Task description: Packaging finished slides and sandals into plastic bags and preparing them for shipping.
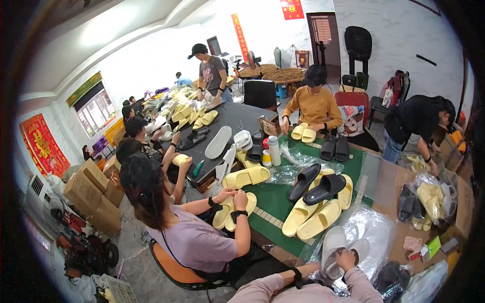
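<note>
Right hand (346, 259) angles forward, fingers curled on the pale slippers (332, 244); left hand (311, 269) reaches in sideways, just apart; its grip I can't tell.

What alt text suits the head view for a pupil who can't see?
The wearer's right hand touches pale slippers, left hand close beside, at a green table holding yellow slippers and black slippers. Co-workers sit and stand nearby.

A red hanging (44, 144), red poster (292, 9) and narrow banner (240, 38) bear characters.
</note>
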### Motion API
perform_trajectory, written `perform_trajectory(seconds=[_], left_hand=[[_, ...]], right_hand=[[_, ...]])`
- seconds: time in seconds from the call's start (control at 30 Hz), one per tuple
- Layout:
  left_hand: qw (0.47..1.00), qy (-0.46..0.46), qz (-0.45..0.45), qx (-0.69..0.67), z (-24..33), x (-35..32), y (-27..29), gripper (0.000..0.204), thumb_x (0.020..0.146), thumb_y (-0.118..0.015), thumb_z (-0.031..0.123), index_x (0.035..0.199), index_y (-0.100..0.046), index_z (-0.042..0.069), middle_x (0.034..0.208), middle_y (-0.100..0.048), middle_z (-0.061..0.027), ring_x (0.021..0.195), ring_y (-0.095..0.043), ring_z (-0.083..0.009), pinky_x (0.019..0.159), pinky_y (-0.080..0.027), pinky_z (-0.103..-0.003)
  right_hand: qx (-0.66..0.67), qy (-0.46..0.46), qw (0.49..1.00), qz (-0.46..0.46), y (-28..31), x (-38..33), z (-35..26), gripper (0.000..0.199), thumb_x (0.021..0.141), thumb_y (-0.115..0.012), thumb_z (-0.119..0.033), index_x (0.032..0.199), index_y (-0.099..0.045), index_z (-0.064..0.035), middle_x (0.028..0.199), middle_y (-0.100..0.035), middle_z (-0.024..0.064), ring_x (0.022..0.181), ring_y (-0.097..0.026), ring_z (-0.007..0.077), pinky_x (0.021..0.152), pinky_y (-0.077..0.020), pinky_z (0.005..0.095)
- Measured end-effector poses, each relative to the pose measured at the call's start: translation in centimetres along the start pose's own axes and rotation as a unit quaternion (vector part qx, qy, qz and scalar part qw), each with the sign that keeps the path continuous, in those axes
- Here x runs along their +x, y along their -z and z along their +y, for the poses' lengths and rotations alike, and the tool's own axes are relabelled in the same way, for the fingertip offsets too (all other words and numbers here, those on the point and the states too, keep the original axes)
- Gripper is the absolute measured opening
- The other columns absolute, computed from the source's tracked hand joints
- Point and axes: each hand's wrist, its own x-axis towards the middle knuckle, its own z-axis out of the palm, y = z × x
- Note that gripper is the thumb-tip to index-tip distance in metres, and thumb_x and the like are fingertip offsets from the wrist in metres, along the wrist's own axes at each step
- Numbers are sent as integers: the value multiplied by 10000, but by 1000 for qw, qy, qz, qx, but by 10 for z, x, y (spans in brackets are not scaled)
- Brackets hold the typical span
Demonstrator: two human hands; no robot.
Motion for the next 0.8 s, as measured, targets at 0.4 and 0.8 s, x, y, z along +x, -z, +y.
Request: perform_trajectory(seconds=[0.4, 0.8], left_hand=[[940, 265, 204, 68, 18, 1, -6, 418, 742, -529, 218, 1081, -432, -7, 846, -524, -177, 769, -539, -313, 667, -447, -431], [924, -119, -67, 356, 156, 7, -22, 498, 768, -547, 206, 1163, -417, -69, 1279, -357, -243, 1197, -339, -378, 966, -331, -420]], right_hand=[[276, -7, 953, 125, -1, -8, 1, 309, 884, -460, -245, 934, -541, 49, 842, -556, 234, 834, -525, 386, 767, -399, 422], [606, -20, 769, 202, 63, -52, 26, 303, 880, -453, -56, 1172, -475, 18, 1109, -538, 101, 981, -499, 142, 822, -395, 257]])
